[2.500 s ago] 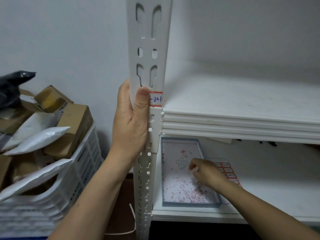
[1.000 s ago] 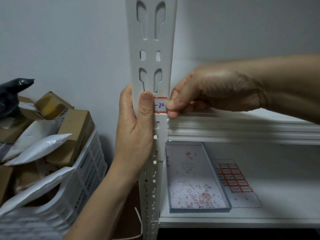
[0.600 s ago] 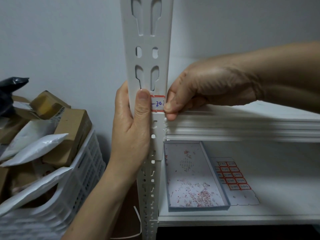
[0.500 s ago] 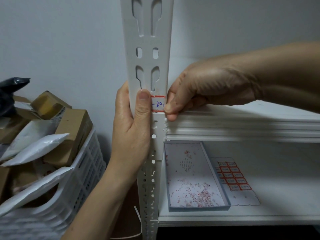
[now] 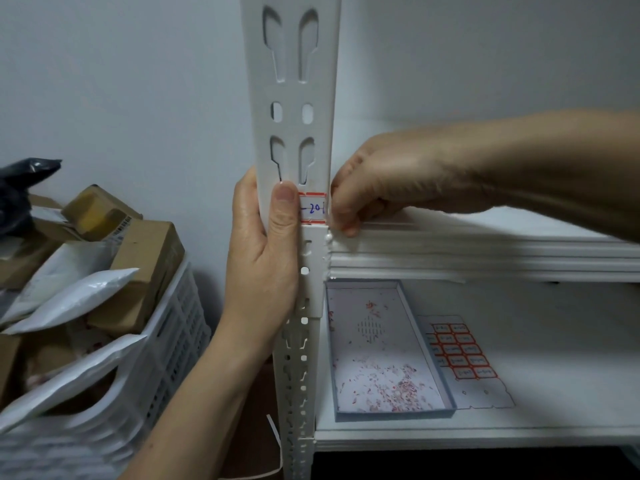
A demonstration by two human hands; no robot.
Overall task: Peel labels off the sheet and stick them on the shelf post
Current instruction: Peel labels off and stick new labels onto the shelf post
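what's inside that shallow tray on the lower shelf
The shallow tray holds only scattered red and pink paper scraps, thickest near its front, over a faint printed pattern on its floor. Nothing covers it. The label sheet lies outside, against its right side.

Two hands are in view, the left hand (image 5: 263,258) and the right hand (image 5: 384,181), both at one white shelf post (image 5: 294,98) that carries one red-edged label (image 5: 312,208). Two shelves show, an upper shelf (image 5: 485,244) and a lower shelf (image 5: 554,375); on the lower one lie one shallow tray (image 5: 384,348) and one label sheet (image 5: 464,358) with about twelve labels, in two columns of six. At the left stands one white crate (image 5: 166,341) holding at least three cardboard boxes (image 5: 145,271), several white mailer bags (image 5: 72,299) and one black bag (image 5: 24,188).
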